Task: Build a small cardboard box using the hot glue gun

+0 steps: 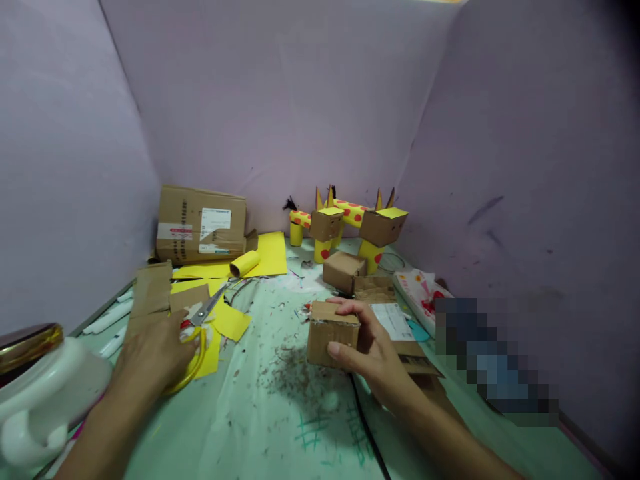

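Note:
My right hand grips a small brown cardboard box by its right side, with the thumb on the near face and fingers over the top. At the left, my left hand is closed at the handles of a pair of scissors. Their metal blades point away to the right, and a yellow handle loop shows beside the fingers. Part of the grip is hidden behind the back of the hand. Beneath the scissors lie yellow paper pieces and cut cardboard.
Two cardboard-headed, red-spotted yellow animal figures stand at the back. Another small box sits before them. A yellow tube, a large carton and a white mug-like object are leftward. A black cable crosses the green tabletop.

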A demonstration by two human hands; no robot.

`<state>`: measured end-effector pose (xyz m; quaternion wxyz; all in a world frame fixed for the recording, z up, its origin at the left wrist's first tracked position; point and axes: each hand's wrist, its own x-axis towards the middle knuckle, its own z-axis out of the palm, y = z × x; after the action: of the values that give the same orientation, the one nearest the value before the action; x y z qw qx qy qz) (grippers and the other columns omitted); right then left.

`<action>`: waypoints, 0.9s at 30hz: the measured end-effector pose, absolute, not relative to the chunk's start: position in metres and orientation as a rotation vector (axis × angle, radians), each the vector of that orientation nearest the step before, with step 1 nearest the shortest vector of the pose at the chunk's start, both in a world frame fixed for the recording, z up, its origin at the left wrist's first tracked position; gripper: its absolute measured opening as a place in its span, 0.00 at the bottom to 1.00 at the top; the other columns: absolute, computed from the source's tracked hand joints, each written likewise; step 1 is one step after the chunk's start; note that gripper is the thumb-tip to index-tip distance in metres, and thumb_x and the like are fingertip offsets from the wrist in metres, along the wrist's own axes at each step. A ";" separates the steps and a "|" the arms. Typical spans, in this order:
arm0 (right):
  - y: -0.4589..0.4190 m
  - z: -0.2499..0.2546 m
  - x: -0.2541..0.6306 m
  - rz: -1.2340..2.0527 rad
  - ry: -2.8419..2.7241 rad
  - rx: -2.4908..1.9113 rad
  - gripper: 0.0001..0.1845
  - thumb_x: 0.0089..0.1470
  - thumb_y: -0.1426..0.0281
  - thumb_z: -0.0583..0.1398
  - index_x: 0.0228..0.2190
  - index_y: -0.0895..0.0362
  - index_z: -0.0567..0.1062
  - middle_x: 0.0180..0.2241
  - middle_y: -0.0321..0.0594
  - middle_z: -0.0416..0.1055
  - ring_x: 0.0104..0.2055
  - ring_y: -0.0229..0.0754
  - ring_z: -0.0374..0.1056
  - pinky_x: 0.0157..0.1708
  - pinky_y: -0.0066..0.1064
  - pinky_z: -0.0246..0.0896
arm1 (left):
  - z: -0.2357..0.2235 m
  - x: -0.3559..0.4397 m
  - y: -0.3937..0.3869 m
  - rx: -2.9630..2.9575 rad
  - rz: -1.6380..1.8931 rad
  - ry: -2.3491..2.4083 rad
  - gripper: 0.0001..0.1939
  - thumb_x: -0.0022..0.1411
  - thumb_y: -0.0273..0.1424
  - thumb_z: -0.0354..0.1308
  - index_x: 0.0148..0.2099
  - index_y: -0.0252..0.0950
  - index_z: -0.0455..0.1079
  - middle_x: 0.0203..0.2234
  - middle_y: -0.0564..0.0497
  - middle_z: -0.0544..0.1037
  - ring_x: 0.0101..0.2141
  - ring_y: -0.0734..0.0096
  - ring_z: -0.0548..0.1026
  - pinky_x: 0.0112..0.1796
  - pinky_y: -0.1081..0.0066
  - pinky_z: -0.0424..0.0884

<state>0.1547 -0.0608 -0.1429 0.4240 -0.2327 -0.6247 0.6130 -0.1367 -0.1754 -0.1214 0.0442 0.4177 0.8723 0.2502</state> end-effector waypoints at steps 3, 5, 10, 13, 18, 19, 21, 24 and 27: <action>-0.065 -0.141 0.153 1.553 -1.598 -0.532 0.20 0.40 0.72 0.66 0.36 0.49 0.66 0.53 0.40 0.62 0.54 0.50 0.63 0.45 0.38 0.62 | -0.115 -0.135 -0.179 1.131 0.697 2.774 0.22 0.45 0.37 0.63 0.42 0.32 0.74 0.42 0.28 0.76 0.49 0.13 0.66 0.39 0.32 0.61; -0.067 -0.140 0.152 1.545 -1.621 -0.520 0.21 0.39 0.74 0.66 0.35 0.49 0.65 0.52 0.40 0.62 0.55 0.50 0.62 0.46 0.37 0.61 | -0.109 -0.130 -0.179 1.058 0.725 2.835 0.24 0.47 0.43 0.61 0.45 0.35 0.73 0.42 0.34 0.76 0.50 0.14 0.65 0.39 0.30 0.60; -0.070 -0.140 0.151 1.536 -1.667 -0.522 0.21 0.38 0.75 0.66 0.34 0.50 0.66 0.51 0.41 0.64 0.56 0.50 0.61 0.48 0.37 0.58 | -0.107 -0.094 -0.174 1.308 1.147 2.404 0.28 0.53 0.46 0.59 0.54 0.40 0.65 0.43 0.45 0.76 0.43 0.51 0.76 0.44 0.55 0.71; -0.073 -0.142 0.150 1.588 -1.674 -0.489 0.20 0.39 0.75 0.66 0.34 0.50 0.66 0.51 0.40 0.63 0.56 0.49 0.60 0.48 0.36 0.58 | -0.122 -0.064 -0.173 1.574 1.305 1.751 0.19 0.53 0.41 0.63 0.47 0.42 0.68 0.55 0.44 0.67 0.50 0.55 0.72 0.47 0.61 0.70; -0.081 -0.146 0.150 1.614 -1.740 -0.396 0.20 0.42 0.75 0.66 0.36 0.50 0.66 0.52 0.40 0.61 0.57 0.46 0.59 0.51 0.34 0.56 | -0.142 -0.032 -0.177 1.679 1.296 1.443 0.19 0.56 0.33 0.63 0.49 0.48 0.63 0.62 0.47 0.55 0.60 0.53 0.60 0.53 0.58 0.63; -0.082 -0.146 0.150 1.615 -1.751 -0.392 0.20 0.42 0.75 0.66 0.36 0.49 0.66 0.52 0.39 0.60 0.57 0.46 0.59 0.51 0.34 0.56 | -0.143 -0.028 -0.177 1.710 1.308 1.427 0.18 0.58 0.32 0.62 0.49 0.48 0.63 0.62 0.47 0.56 0.62 0.52 0.56 0.54 0.58 0.62; -0.084 -0.147 0.149 1.625 -1.761 -0.398 0.19 0.43 0.75 0.66 0.36 0.49 0.66 0.52 0.39 0.61 0.57 0.45 0.59 0.50 0.33 0.57 | -0.142 -0.023 -0.177 1.767 1.330 1.425 0.15 0.59 0.29 0.60 0.48 0.48 0.64 0.61 0.47 0.58 0.63 0.53 0.53 0.55 0.57 0.61; -0.086 -0.148 0.149 1.658 -1.762 -0.413 0.19 0.43 0.75 0.66 0.36 0.49 0.66 0.50 0.38 0.61 0.55 0.45 0.60 0.48 0.33 0.58 | -0.140 -0.019 -0.177 1.784 1.345 1.437 0.12 0.60 0.28 0.58 0.45 0.46 0.65 0.57 0.47 0.62 0.63 0.53 0.53 0.55 0.55 0.61; -0.087 -0.150 0.148 1.674 -1.753 -0.402 0.19 0.43 0.74 0.66 0.36 0.49 0.66 0.49 0.38 0.62 0.53 0.45 0.61 0.47 0.33 0.59 | -0.141 -0.018 -0.176 1.739 1.382 1.412 0.09 0.60 0.29 0.58 0.43 0.45 0.66 0.56 0.46 0.63 0.61 0.52 0.57 0.53 0.56 0.63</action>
<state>0.1483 -0.0867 -0.1502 0.3355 -0.1539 -0.6722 0.6418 -0.0183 -0.1761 -0.1412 0.2521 0.6394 0.5190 0.5082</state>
